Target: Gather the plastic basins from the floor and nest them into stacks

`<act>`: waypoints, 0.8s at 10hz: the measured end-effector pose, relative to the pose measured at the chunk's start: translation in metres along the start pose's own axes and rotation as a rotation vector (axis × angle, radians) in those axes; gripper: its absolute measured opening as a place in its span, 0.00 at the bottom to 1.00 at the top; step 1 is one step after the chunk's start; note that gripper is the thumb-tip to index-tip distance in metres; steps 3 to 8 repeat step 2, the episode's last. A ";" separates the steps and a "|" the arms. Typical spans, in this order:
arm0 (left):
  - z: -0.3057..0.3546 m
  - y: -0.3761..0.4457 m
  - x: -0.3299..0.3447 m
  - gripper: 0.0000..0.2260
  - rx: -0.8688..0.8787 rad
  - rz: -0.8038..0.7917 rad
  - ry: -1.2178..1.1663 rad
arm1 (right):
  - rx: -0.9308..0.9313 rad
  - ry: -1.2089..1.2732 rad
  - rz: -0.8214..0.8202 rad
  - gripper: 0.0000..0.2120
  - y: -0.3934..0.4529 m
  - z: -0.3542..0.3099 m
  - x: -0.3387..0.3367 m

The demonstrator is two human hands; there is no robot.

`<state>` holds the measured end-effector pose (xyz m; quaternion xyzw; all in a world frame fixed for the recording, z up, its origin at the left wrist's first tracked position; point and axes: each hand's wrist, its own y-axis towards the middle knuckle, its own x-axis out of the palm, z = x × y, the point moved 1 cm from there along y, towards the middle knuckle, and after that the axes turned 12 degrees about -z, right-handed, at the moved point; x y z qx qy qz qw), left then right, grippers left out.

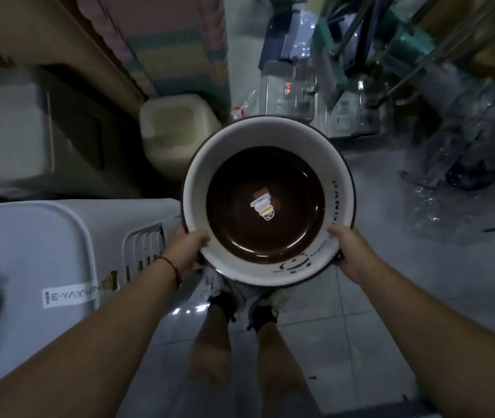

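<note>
Head view: basin (225, 164) held level, mouth up, left hand (187, 247) and right hand (350, 250) gripping opposite near-rim points, equally close.

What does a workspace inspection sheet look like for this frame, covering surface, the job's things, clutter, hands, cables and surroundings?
Surface: grey tiled floor, glossy, with light reflections near the feet.
Job's things: one round basin, white wall, dark brown bottom, dark rim, held up level over the feet; a sticker sits at its centre. Whether more basins are nested under it cannot be told.
Clutter: crumpled clear plastic wrap on the floor at right; a small dark scrap nearby.
Hands: left hand and right hand each grip the basin's near rim.
Cables: nothing seen.
Surroundings: white appliance at left, beige plastic jug behind the basin, metal machinery at upper right, blurred.
</note>
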<state>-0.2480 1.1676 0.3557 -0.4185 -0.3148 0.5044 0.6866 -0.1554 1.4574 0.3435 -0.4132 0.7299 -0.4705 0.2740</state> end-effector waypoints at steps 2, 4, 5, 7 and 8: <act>-0.004 0.007 -0.014 0.16 -0.058 -0.043 0.253 | 0.012 -0.187 0.085 0.14 -0.006 0.001 0.015; -0.004 0.007 -0.014 0.16 -0.058 -0.043 0.253 | 0.012 -0.187 0.085 0.14 -0.006 0.001 0.015; -0.004 0.007 -0.014 0.16 -0.058 -0.043 0.253 | 0.012 -0.187 0.085 0.14 -0.006 0.001 0.015; -0.004 0.007 -0.014 0.16 -0.058 -0.043 0.253 | 0.012 -0.187 0.085 0.14 -0.006 0.001 0.015; -0.004 0.007 -0.014 0.16 -0.058 -0.043 0.253 | 0.012 -0.187 0.085 0.14 -0.006 0.001 0.015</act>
